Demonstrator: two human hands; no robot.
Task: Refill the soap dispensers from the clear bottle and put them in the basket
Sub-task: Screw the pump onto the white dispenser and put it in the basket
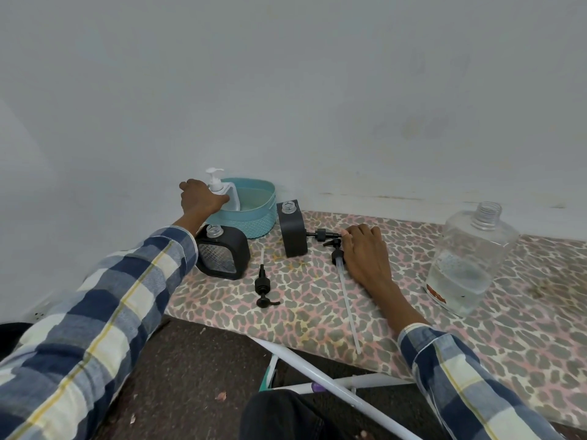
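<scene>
My left hand (199, 195) grips a white pump dispenser (226, 192) that stands inside the teal basket (258, 221) at the back. Two black dispensers stand uncapped in front: a wide one (227, 253) at the left and a narrow one (292, 230) beside the basket. My right hand (365, 249) lies flat on the table, fingers touching a black pump (324, 235) and next to a second pump with a long tube (344, 290). A third black pump (263, 285) lies in the middle. The clear bottle (470, 258), uncapped and partly full, stands at the right.
The table has a leopard-print cover (317, 315) and stands against a white wall. White metal frame bars (317, 373) and dark floor show below the near edge. My knee is at the bottom.
</scene>
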